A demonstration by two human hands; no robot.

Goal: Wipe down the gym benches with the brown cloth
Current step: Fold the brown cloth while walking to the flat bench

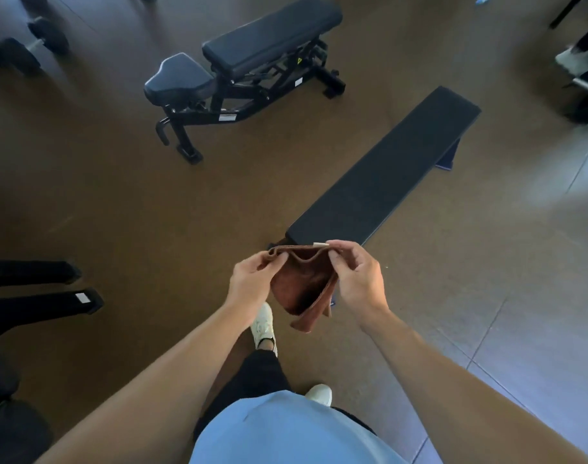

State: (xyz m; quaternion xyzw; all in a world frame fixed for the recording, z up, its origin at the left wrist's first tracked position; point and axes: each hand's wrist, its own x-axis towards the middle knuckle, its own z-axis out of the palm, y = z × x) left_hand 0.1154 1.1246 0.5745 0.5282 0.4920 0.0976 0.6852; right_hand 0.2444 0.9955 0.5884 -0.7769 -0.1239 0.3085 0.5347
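A folded brown cloth [304, 286] hangs in the air between my hands, above the floor. My left hand [252, 283] pinches its upper left corner, and my right hand [356, 277] pinches its upper right corner, where a small white tag shows. Just beyond the cloth lies the near end of a long flat black bench [386, 172], which runs diagonally up to the right. Farther back stands an adjustable black bench [245, 58] with a separate seat pad and a metal frame.
Dumbbells [31, 45] lie on the brown floor at the far left. Black equipment feet [51, 289] reach in from the left edge. More equipment [580, 72] stands at the top right. Grey tiled floor [537, 329] covers the right side. My white shoes are below the cloth.
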